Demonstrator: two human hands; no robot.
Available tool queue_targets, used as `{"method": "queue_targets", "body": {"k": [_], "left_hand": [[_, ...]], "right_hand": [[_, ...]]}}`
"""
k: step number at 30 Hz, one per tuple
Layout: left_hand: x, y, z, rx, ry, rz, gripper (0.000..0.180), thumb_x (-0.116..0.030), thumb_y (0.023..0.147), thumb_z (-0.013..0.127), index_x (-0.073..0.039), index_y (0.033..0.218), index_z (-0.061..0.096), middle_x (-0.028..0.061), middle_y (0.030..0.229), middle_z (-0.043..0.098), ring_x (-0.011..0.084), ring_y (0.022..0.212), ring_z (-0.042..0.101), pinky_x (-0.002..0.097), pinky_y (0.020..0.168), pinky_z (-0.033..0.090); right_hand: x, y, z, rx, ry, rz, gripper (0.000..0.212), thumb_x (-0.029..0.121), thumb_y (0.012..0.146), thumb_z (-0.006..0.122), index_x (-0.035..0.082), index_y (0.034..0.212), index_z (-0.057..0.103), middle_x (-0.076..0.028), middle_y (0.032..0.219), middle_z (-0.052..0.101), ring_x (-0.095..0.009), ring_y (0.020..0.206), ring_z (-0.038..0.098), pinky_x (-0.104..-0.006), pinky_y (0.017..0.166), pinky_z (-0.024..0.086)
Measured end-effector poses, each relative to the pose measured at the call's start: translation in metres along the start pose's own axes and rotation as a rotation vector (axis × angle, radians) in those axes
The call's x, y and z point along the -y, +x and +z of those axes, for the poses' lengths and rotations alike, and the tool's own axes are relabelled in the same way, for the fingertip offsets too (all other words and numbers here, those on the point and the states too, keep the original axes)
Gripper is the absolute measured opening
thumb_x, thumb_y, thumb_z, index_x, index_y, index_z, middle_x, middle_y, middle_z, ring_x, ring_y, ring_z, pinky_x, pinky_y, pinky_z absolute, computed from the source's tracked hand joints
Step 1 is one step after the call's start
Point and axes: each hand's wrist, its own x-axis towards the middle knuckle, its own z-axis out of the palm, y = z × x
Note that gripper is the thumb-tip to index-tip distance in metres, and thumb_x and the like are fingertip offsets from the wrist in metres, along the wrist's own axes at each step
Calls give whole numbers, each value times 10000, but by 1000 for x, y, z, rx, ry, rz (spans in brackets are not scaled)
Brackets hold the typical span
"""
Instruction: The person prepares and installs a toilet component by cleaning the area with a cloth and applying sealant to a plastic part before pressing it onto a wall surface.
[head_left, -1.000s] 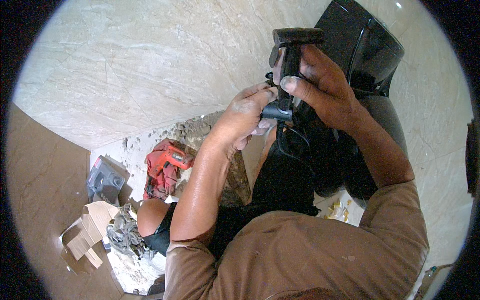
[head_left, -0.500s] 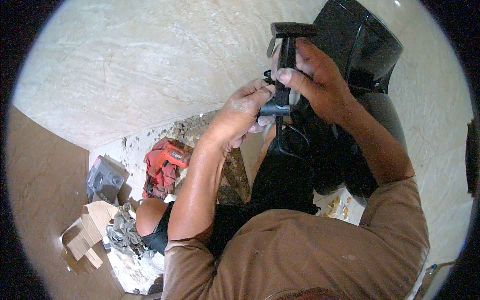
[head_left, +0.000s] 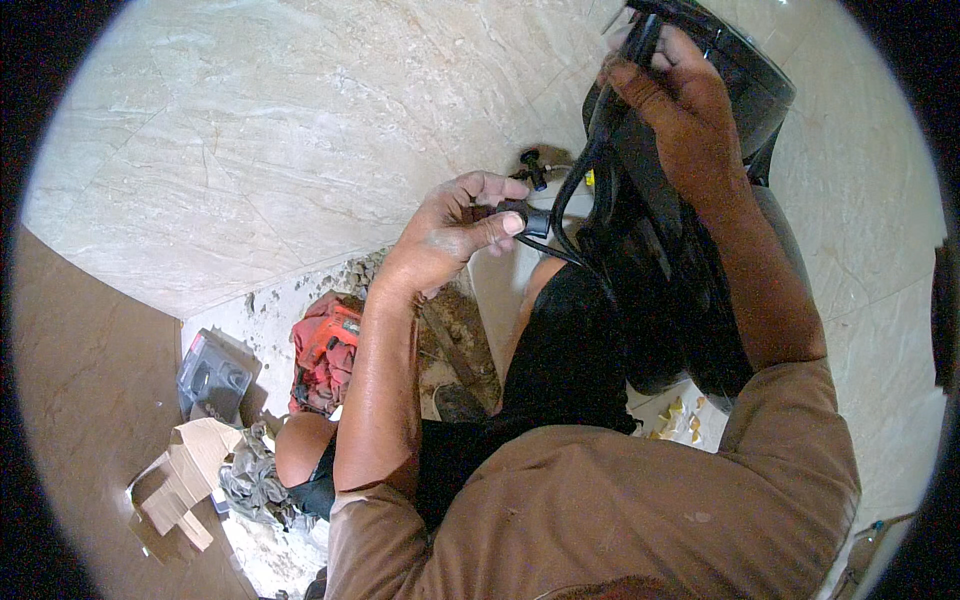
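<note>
Handset (head_left: 640,40) black, hose (head_left: 564,200) curved

Bright, fairly even light washes the pale marbled wall (head_left: 300,130) and bleaches the white floor patch (head_left: 280,555) at lower left, while the black shorts (head_left: 570,340) lose most of their detail and the glossy black tank (head_left: 765,85) carries soft glare. A shadow falls just right of the plastic case (head_left: 213,375). The fisheye view ends in a curved, grainy black border (all four corners swallowed), and the right hand (head_left: 697,115) looks slightly smeared at its fingertips.
</note>
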Motion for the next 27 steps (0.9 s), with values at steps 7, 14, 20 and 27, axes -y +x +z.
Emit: {"method": "queue_targets", "body": {"k": [7,14,20,27], "left_hand": [[0,3,4,-114,-66,125,413,-22,811,816,-1,1196,667,74,1090,712,148,958,663,287,894,535],[-6,2,10,-106,-97,175,401,-6,795,817,-21,1179,703,69,1073,724,153,982,669,310,897,544],[-5,2,11,-78,-149,184,388,-25,806,813,-20,1178,704,57,1037,733,146,958,671,302,878,537],[-5,2,18,-159,-203,210,364,-43,832,797,-7,1180,697,66,1001,740,132,892,666,282,822,533]], "right_hand": [[-19,-10,22,160,-39,-29,300,261,903,713,29,1055,600,-71,815,620,-179,754,605,-353,699,500],[-13,-17,33,150,140,-111,322,266,891,716,30,1077,597,-83,840,631,-209,801,633,-362,713,499],[1,-27,29,279,-79,-68,341,118,933,675,20,1242,568,-47,1114,647,-151,1069,626,-341,990,480],[-3,-31,37,270,-40,-16,377,89,938,671,12,1282,538,-55,1136,642,-149,1085,624,-339,990,485]]}}
